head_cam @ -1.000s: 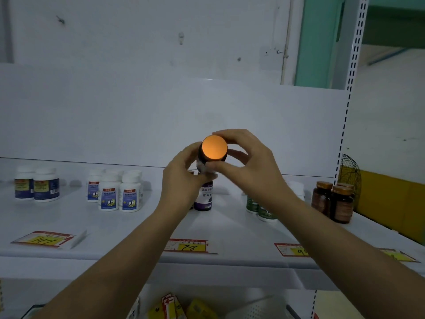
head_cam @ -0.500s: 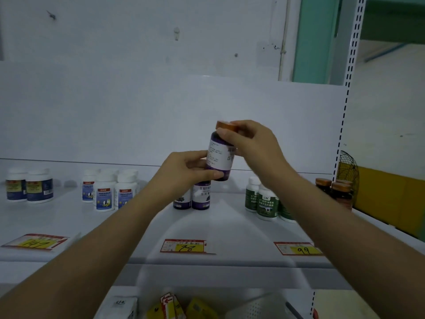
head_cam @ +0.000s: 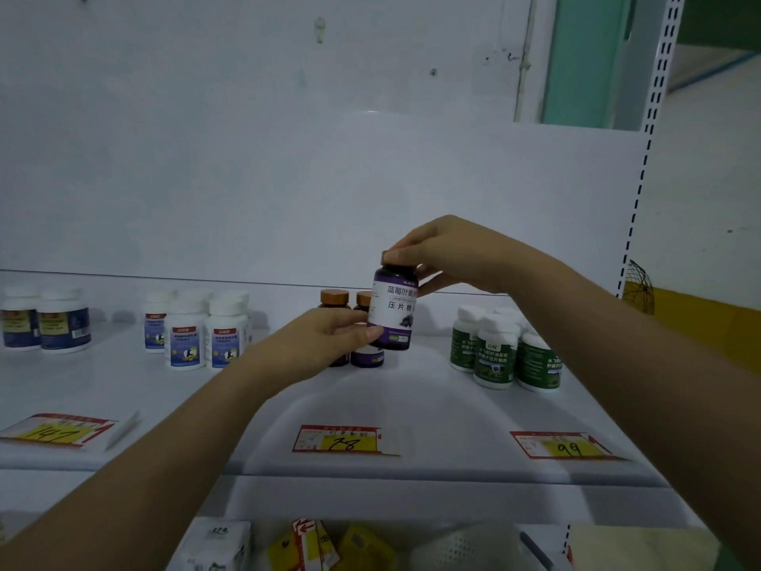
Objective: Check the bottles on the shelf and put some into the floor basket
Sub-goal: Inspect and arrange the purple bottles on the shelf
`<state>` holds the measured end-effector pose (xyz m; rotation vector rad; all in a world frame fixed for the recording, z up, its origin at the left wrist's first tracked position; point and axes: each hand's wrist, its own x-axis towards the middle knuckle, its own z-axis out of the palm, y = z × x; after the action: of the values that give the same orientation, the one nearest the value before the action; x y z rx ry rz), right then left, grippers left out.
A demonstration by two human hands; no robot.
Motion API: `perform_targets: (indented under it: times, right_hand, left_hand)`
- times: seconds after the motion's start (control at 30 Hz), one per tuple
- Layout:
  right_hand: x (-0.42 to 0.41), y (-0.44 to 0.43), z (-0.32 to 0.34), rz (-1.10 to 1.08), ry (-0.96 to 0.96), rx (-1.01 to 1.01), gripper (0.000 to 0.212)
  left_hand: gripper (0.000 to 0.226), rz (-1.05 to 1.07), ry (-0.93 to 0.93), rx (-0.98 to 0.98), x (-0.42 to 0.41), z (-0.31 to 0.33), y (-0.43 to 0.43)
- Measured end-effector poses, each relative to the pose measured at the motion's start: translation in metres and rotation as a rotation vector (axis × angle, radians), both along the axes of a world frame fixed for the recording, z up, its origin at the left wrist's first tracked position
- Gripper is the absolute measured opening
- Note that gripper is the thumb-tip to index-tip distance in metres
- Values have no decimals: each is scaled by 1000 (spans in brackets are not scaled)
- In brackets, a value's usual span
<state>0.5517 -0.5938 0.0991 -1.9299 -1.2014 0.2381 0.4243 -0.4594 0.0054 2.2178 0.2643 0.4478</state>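
Observation:
A dark purple bottle with a white label and an orange cap is upright just above the white shelf. My right hand grips its cap from above. My left hand holds its lower left side. Behind it stand more purple bottles with orange caps, partly hidden by my left hand. The floor basket shows as a pale perforated rim at the bottom edge.
Green-labelled white bottles stand to the right, blue-labelled white bottles to the left, two more at the far left. Price tags lie along the shelf front. Yellow packets sit on the lower shelf. A perforated upright bounds the right side.
The bottle was tipped with its cap facing me, then turned upright and lowered toward the shelf. Both hands stayed on it; the view shifted slightly right.

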Motion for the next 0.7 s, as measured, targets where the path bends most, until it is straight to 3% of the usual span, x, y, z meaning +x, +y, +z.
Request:
perform_targets:
  times: [0.1, 0.17, 0.27, 0.37, 0.7]
  right_hand:
    - [10, 12, -5, -123, -126, 10, 27]
    - [18, 18, -8, -213, -235, -8, 30]
    - [26, 26, -17, -295, -338, -29, 36]
    - [37, 33, -28, -316, -364, -16, 38]
    - [48, 46, -66, -321, -353, -126, 43]
  left_hand:
    - [47, 272, 11, 247, -5, -8, 7]
    - [47, 367, 133, 412, -9, -19, 17]
    - [49, 333, 408, 613, -8, -35, 28]
    - [52, 238, 551, 763, -5, -43, 32]
    - [57, 210, 621, 805, 5, -59, 54]
